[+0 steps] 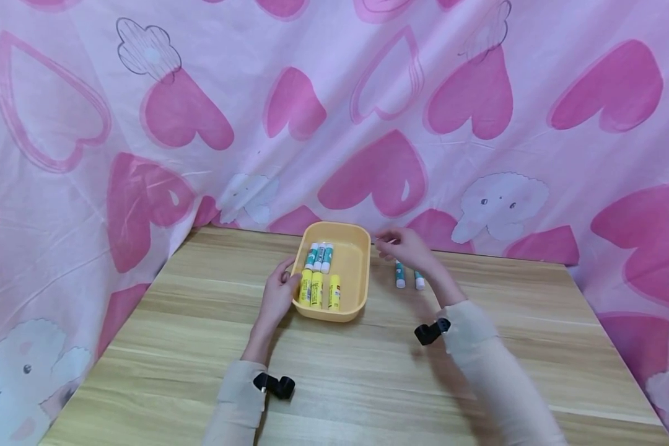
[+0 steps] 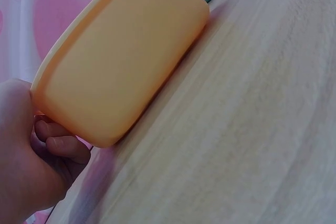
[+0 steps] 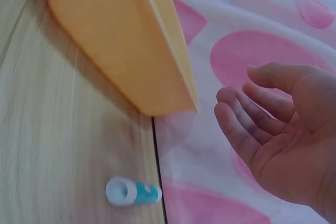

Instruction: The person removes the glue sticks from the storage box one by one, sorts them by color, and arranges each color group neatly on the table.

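Note:
My left hand (image 1: pixel 277 296) grips the left rim of a yellow-orange plastic tray (image 1: pixel 354 266), its fingers curled at the tray's outer wall in the left wrist view. Inside the tray lie three teal-and-white glue sticks (image 1: pixel 319 257) at the middle left. Three yellow glue sticks (image 1: pixel 316 290) lie nearer its front end. My right hand (image 1: pixel 408 248) is raised just off the tray's right side, fingers loosely bent and holding nothing, as the right wrist view shows. Below it, a teal-and-white glue stick (image 1: pixel 399 275) and another glue stick (image 1: pixel 419 280) lie on the table.
The wooden table (image 1: pixel 340 384) ends at its back edge just behind the tray. A pink heart-patterned curtain (image 1: pixel 245 105) hangs behind and at both sides. Black wrist cameras sit on both sleeves.

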